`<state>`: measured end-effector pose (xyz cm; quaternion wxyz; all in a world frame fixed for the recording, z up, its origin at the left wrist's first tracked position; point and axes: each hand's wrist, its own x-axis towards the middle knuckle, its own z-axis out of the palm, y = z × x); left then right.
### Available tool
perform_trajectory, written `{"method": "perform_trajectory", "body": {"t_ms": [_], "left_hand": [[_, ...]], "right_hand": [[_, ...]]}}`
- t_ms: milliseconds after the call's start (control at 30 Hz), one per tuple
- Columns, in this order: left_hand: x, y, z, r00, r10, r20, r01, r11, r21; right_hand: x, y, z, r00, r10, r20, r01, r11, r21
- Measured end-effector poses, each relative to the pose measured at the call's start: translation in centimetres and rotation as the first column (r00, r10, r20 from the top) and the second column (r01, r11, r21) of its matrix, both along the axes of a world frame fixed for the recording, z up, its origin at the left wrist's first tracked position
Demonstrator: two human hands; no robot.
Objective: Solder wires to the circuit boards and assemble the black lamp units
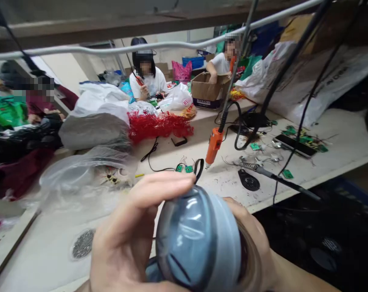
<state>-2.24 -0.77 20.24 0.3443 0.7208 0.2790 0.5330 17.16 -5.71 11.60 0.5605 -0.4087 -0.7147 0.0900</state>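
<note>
A rounded, glossy blue-grey plastic housing (186,235) is held close to the camera, with a lighter band at its right side and a dark rim between. Curved around its left and top, my left hand (123,227) has its fingertips on the upper edge and its thumb low in front. My right hand (257,239) wraps the far right side; its fingertips are mostly hidden behind the housing. A short black strap (199,170) shows just above the housing. Beyond it, an orange electric screwdriver (214,146) hangs over the white bench (177,152).
Green circuit boards (188,168), a soldering iron (263,170), a black oval part (248,180) and a phone (295,145) lie on the bench. At left are a dish of screws (83,243) and a clear bag (83,174). Red netting (159,125) and co-workers are farther back.
</note>
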Motion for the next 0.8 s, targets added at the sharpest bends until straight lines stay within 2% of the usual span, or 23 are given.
{"method": "perform_trajectory", "body": {"t_ms": [67,200,367,467,633,700,800], "left_hand": [[0.8,-0.1,0.3,0.992,-0.038,-0.117,0.048,0.995,0.084],[1.8,0.1,0.5,0.940,-0.096,-0.328,0.172,0.962,0.213],[2.5,1.1,0.0,0.889,-0.132,-0.439,0.288,0.905,0.312],[3.0,1.5,0.0,0.872,-0.199,-0.447,0.352,0.889,0.293],[4.5,1.9,0.2,0.802,-0.401,-0.442,0.537,0.809,0.239],[5.4,1.7,0.0,0.771,-0.495,-0.400,0.597,0.781,0.182],[6.7,1.1,-0.2,0.774,-0.568,-0.280,0.610,0.787,0.092]], "right_hand": [[0.0,0.0,-0.2,1.000,0.000,-0.022,0.001,1.000,0.029],[0.2,-0.3,-0.6,0.996,-0.089,-0.025,0.089,0.996,0.009],[0.3,-1.2,-1.4,0.978,-0.207,-0.041,0.205,0.978,-0.034],[0.5,-1.7,-1.8,0.968,-0.228,-0.104,0.221,0.973,-0.072],[1.9,-2.4,-1.8,0.977,-0.124,-0.176,0.125,0.992,-0.006],[2.8,-2.8,-1.5,0.983,-0.081,-0.166,0.077,0.997,-0.029],[4.2,-3.7,-0.9,0.983,-0.028,-0.179,0.016,0.997,-0.071]]}}
